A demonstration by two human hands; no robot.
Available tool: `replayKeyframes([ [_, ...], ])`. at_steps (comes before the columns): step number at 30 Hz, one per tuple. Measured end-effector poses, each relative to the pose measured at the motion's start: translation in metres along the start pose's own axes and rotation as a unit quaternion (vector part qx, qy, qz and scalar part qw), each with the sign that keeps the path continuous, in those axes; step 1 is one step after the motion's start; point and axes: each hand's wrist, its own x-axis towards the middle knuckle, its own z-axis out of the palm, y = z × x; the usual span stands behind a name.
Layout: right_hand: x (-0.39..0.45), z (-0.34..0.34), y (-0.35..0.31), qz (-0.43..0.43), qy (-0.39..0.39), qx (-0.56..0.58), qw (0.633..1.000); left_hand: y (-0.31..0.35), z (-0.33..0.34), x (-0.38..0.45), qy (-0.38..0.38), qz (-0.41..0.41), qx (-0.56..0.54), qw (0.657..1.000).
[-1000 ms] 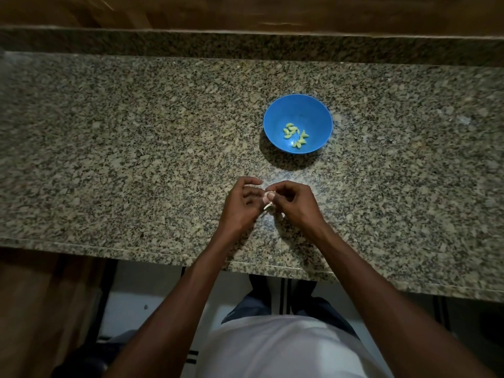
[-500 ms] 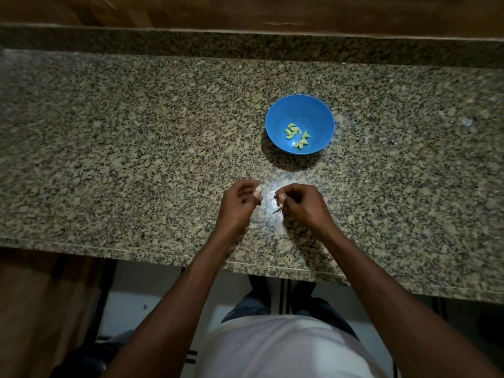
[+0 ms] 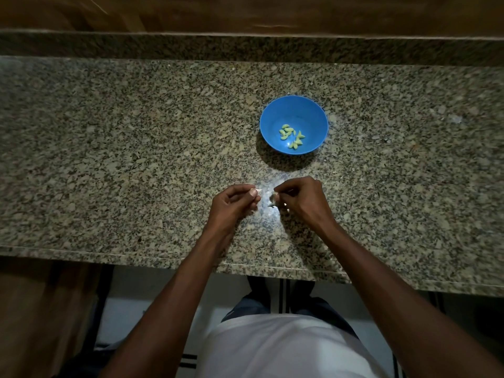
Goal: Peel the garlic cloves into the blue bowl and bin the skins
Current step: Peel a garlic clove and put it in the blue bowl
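A speckled granite counter is seen from above, with a raised granite ledge behind it and brown wood beyond that. One landmark is taken: a blue bowl stands upright on the counter, right of the middle. Inside the bowl a small heap of pale green peeled cloves is gathered on the bottom, some touching one another; the rest of the inside is bare blue. A dark shadow is cast on the counter on the near side of the bowl.

Nearer the viewer than the bowl, above the counter, two hands are held close together but apart. The left hand, near and slightly left of the bowl, is curled, and a pale clove is pinched at its fingertips. The right hand, straight in front of the bowl on the near side, is also curled, and a thin, ragged bit of skin is pinched between its thumb and fingers. A bright patch of light is thrown on the counter between the hands.

Below the counter's front edge, on the side away from the bowl, a white shirt, dark trousers and a pale floor are seen. Whether a bin is in the room cannot be told.
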Motion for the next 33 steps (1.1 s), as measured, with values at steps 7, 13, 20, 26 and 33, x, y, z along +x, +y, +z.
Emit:
replayKeyframes([
  [7,-0.009,-0.010,-0.006,0.035,0.008,0.031,0.999,0.003,0.009,-0.006,-0.007,0.053,0.049,0.997],
  [13,-0.021,-0.023,-0.020,0.228,-0.128,0.366,0.893,0.006,0.025,-0.003,-0.080,0.175,0.187,0.963],
  [20,-0.025,-0.047,-0.005,0.235,-0.118,0.350,0.899,-0.002,0.039,-0.002,-0.069,0.208,0.267,0.939],
  [26,-0.027,-0.047,0.008,0.097,-0.043,0.015,0.994,-0.015,0.027,0.007,0.044,0.227,0.329,0.916],
  [33,-0.029,-0.020,0.013,-0.085,-0.005,-0.280,0.956,-0.026,0.009,0.019,0.005,0.250,0.462,0.851],
])
